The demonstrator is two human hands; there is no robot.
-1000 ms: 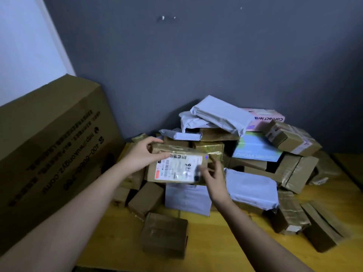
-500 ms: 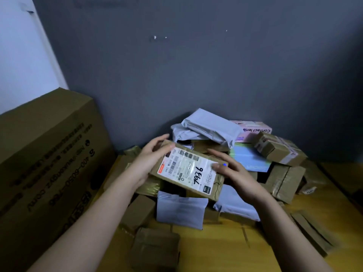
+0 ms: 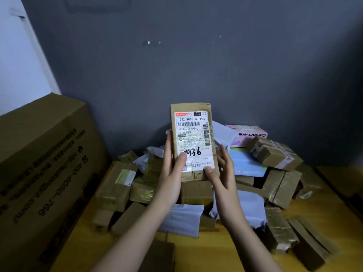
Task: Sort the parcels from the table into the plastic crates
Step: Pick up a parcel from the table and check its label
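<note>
A flat brown cardboard parcel (image 3: 193, 122) with a white shipping label marked 7936 stands upright in front of me, label facing me. My left hand (image 3: 172, 173) grips its lower left edge, thumb on the label. My right hand (image 3: 222, 173) holds the lower right corner, thumb on the front and fingers behind. Below and behind lies a heap of parcels on the yellow wooden table (image 3: 225, 250): brown taped boxes (image 3: 275, 154) and white plastic mailers (image 3: 182, 218). No plastic crate is in view.
A big brown carton (image 3: 43, 163) with printed text stands along the left side of the table. A pink contact-lens box (image 3: 249, 133) and a light blue box (image 3: 245, 161) lie at the back of the heap. A dark grey wall rises behind.
Both hands have lifted the labelled parcel off the heap and turned it from lying tilted to standing upright with the label towards me.
</note>
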